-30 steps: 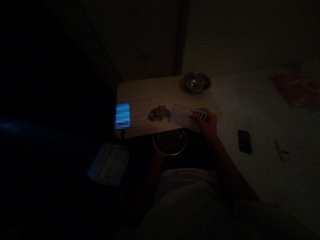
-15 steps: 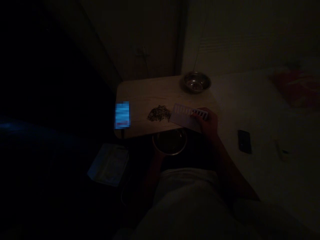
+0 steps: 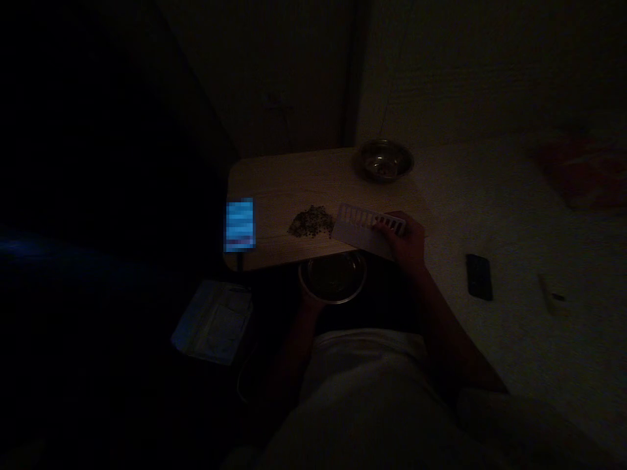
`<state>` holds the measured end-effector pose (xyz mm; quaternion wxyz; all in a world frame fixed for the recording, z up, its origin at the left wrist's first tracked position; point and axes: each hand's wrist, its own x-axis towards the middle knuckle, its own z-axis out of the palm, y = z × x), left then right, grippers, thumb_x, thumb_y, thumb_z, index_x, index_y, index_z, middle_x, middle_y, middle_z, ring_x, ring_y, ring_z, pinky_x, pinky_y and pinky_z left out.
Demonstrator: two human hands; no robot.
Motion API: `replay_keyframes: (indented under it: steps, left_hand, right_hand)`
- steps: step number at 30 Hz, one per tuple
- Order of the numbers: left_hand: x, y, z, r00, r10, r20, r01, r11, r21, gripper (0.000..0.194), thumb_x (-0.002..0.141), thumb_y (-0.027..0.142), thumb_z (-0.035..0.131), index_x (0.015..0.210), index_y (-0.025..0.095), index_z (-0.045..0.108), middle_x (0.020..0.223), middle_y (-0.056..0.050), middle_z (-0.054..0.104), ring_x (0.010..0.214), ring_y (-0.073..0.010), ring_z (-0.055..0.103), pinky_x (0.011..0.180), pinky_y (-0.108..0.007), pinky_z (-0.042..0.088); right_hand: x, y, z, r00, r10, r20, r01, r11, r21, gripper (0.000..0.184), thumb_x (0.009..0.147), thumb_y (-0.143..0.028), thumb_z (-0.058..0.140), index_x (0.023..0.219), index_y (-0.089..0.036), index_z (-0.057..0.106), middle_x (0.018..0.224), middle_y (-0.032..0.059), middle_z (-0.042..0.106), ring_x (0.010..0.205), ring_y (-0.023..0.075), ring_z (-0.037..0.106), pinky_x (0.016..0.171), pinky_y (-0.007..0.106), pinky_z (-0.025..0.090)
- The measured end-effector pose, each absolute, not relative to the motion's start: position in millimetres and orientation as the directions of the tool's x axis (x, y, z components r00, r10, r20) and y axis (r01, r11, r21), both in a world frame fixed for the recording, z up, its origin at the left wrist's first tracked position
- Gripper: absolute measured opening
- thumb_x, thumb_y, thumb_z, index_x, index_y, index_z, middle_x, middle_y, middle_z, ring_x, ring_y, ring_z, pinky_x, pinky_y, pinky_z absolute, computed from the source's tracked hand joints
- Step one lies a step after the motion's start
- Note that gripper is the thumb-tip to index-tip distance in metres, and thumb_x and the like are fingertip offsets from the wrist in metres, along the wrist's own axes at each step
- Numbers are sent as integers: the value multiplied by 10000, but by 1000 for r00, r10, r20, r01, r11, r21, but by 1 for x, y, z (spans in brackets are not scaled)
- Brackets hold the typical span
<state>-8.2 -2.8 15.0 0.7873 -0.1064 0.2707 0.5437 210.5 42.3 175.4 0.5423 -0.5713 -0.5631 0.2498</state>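
Observation:
In dim light, my right hand (image 3: 407,243) grips a flat pale plastic piece (image 3: 355,232) with a row of slots along its far edge; the thumb presses on top. Its left end is at the right side of a loose pile of small dark grains (image 3: 312,222), perhaps seeds or beans, on the wooden table (image 3: 279,179). My left hand (image 3: 312,303) holds a round metal bowl (image 3: 333,301) by its lower left side, just below the table's near edge. The fingers under the bowl are hidden, and its contents are too dark to make out.
Another metal bowl (image 3: 386,163) stands at the table's back right. A lit screen (image 3: 240,225) is at the left edge. A pale packet (image 3: 214,323) lies lower left, a dark phone (image 3: 479,277) on the light surface at right, and a red item (image 3: 582,170) beyond.
The slotted piece and my right hand have shifted very slightly to the left. The left hand and its bowl look unmoved, as does the pile.

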Motion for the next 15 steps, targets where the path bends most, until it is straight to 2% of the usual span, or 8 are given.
replay_keyframes:
  steps: [3, 7, 11, 15]
  left_hand:
    - [-8, -4, 15, 246, 789, -563, -916, 379, 132, 732, 931, 717, 427, 1425, 195, 567, 1570, -101, 529, 1576, -324, 309, 1322, -563, 158]
    - [-8, -4, 16, 268, 789, -553, -912, 393, 119, 795, 889, 760, 463, 1437, 193, 567, 1557, -104, 545, 1561, -339, 340, 1312, -569, 202]
    - [-7, -2, 20, 265, 766, -586, -909, 401, 113, 753, 947, 714, 416, 1496, 209, 516, 1568, -83, 538, 1563, -299, 348, 1321, -541, 189]
    - [-7, -2, 26, 284, 774, -565, -907, 407, 102, 780, 936, 710, 443, 1509, 186, 512, 1562, -97, 545, 1553, -324, 363, 1317, -564, 189]
  right_hand:
    - [210, 44, 175, 241, 912, 333, 355, 236, -904, 213, 784, -404, 796, 865, -216, 737, 755, -9, 695, 682, 155, 599, 638, 281, 471]
    - [209, 45, 176, 238, 920, 310, 321, 227, -919, 202, 761, -382, 806, 847, -215, 734, 759, -5, 704, 695, 162, 607, 651, 293, 487]
    - [209, 44, 177, 229, 932, 280, 304, 205, -930, 195, 748, -380, 811, 829, -221, 734, 763, -3, 709, 692, 164, 607, 642, 293, 491]
    - [208, 44, 178, 228, 938, 262, 291, 191, -937, 195, 725, -373, 826, 793, -223, 722, 736, -14, 694, 674, 155, 596, 629, 283, 486]
